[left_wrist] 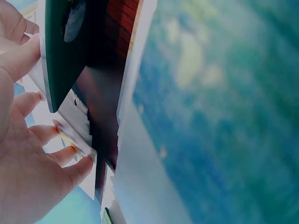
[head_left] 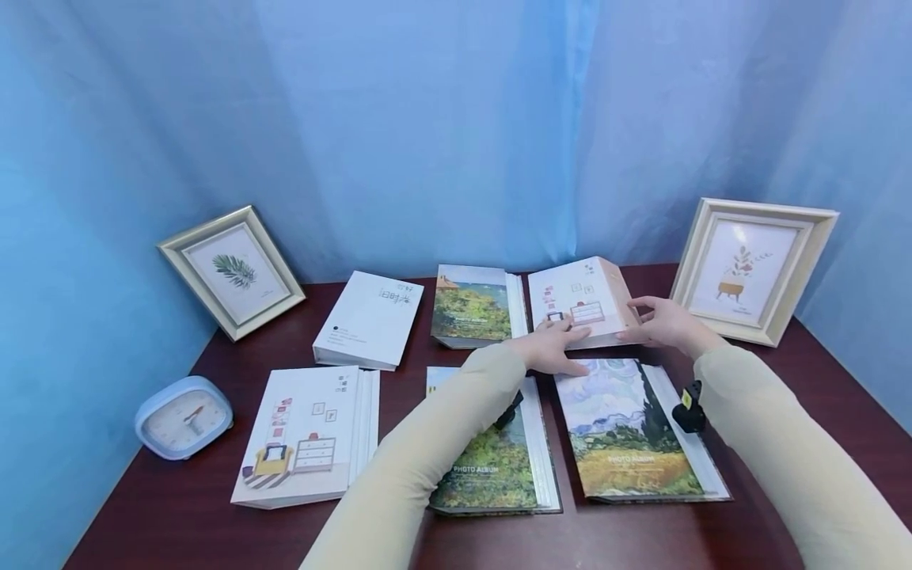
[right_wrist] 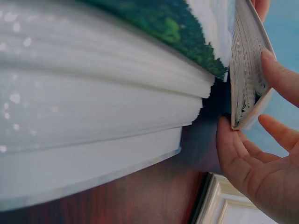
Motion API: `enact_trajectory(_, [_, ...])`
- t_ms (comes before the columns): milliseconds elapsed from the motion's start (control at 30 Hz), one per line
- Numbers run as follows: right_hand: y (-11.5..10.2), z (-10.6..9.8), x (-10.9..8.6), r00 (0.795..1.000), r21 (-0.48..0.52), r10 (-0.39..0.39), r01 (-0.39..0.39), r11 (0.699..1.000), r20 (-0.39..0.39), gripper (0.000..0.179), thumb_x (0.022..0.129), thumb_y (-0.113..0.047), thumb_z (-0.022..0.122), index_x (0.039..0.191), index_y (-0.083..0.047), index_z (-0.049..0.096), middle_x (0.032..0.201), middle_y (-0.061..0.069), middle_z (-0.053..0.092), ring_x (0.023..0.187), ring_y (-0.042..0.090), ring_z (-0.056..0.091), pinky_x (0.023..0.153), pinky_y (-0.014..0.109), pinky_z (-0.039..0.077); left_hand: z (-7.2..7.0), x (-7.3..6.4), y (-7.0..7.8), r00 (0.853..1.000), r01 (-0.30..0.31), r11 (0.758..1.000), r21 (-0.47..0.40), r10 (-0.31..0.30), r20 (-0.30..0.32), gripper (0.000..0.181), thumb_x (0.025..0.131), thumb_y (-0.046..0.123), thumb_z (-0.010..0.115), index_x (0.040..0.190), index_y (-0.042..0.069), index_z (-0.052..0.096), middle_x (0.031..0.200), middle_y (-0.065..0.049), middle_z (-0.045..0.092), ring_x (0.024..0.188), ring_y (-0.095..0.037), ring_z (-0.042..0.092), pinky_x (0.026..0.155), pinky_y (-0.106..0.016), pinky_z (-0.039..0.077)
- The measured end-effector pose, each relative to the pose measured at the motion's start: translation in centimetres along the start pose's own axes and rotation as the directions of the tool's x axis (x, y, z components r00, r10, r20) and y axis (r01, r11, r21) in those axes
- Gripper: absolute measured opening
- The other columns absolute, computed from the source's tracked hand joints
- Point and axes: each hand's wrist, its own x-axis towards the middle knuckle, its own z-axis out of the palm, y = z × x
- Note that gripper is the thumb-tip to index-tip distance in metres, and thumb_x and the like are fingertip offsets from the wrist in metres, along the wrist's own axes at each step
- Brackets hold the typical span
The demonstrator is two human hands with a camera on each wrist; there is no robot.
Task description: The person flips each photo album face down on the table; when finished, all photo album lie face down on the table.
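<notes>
A white photo album point(head_left: 563, 285) with a furniture drawing and a pinkish spine lies at the back right. My left hand point(head_left: 547, 348) rests its outstretched fingers at the album's lower left edge, the thumb spread toward the cypress-landscape album point(head_left: 613, 404) in front. At the white album's right side, my right hand point(head_left: 666, 323) grips the spine near its lower corner. The right wrist view has the right thumb point(right_wrist: 280, 77) on one side of that album's page block point(right_wrist: 247, 60) and fingers at its other corner. The left fingers point(left_wrist: 44, 133) touch the album edge in the left wrist view.
Garden-painting albums lie at back centre point(head_left: 470, 309) and front centre point(head_left: 492, 475), the latter partly under my left forearm. Two more white albums point(head_left: 370, 317) point(head_left: 306, 435) lie left. Picture frames point(head_left: 274, 305) point(head_left: 762, 328) stand at both sides; a blue clock point(head_left: 181, 388) sits at left.
</notes>
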Motion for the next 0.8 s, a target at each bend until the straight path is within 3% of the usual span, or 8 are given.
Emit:
enact_trajectory(333, [0.9, 0.38, 0.0, 1.0, -0.038, 0.013, -0.014, 0.999, -0.015, 0.08, 0.084, -0.022, 0.071, 0.141, 0.012, 0.027, 0.126, 0.04, 0.042, 0.107, 0.045, 0.053, 0.089, 0.049, 0.051, 0.36, 0.26, 0.2, 1.0, 0.006, 0.996, 0.085, -0.006, 0.005, 0.065, 0.096, 0.047, 0.049, 0.152, 0.033, 0.018, 0.161, -0.001, 0.005, 0.147, -0.028, -0.001, 0.119, -0.039, 0.014])
enact_trajectory(800, [0.97, 0.55, -0.26, 0.997, -0.099, -0.048, 0.041, 0.994, -0.064, 0.071, 0.083, -0.017, 0.071, 0.136, 0.014, 0.034, 0.118, 0.037, 0.05, 0.097, 0.042, 0.057, 0.078, 0.044, 0.054, 0.26, 0.31, 0.35, 1.0, 0.006, 0.99, 0.144, -0.006, 0.004, 0.061, 0.097, 0.048, 0.045, 0.151, 0.032, 0.023, 0.16, -0.002, 0.009, 0.148, -0.026, 0.006, 0.118, -0.036, 0.019])
